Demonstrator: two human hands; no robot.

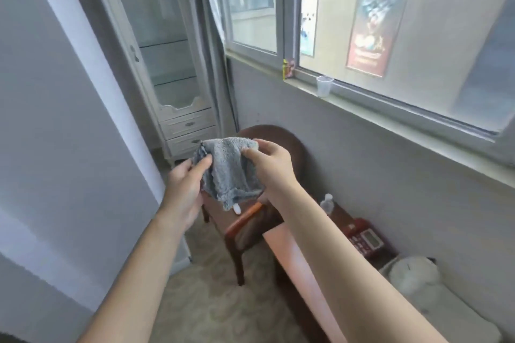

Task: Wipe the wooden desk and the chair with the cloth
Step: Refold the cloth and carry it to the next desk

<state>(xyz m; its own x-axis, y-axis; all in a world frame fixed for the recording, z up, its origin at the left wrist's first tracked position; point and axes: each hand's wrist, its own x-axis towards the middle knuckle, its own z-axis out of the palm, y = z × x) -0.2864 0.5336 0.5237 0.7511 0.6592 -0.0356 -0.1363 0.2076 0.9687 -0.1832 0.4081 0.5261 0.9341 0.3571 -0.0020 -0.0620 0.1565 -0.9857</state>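
Observation:
A fluffy grey cloth (228,170) hangs in the air between both hands, over the chair. My left hand (185,189) pinches its left edge and my right hand (271,167) grips its upper right corner. A small white tag dangles from the cloth's bottom. Below and behind it stands a dark wooden chair (245,228) with a rounded back and a reddish armrest. The wooden desk (289,253) runs along the wall at lower right, mostly hidden by my right forearm.
On the desk sit a clear bottle (326,203), a red telephone (363,238) and a white plush toy (415,276). A plastic cup (324,86) stands on the window sill. A white glass cabinet (167,64) stands at the back left; a grey wall is to the left.

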